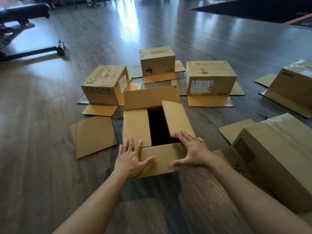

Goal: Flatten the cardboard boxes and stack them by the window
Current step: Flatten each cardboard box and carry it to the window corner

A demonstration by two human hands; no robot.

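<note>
An open brown cardboard box (160, 159) stands on the floor right in front of me, its dark inside showing between the flaps. My left hand (130, 157) lies flat with spread fingers on the near flap and the left flap. My right hand (192, 149) has straight, spread fingers touching the raised right flap (177, 118) and the near flap. Beyond it, three boxes (105, 85) (157, 62) (210, 78) sit upside down with their flaps splayed on the floor. A flat cardboard piece (94, 135) lies to the left.
Two more boxes sit at the right: a large one (273, 159) close to my right arm and another (293, 86) farther back. A black metal frame with a wheel (60, 46) lies on the dark wooden floor at the far left.
</note>
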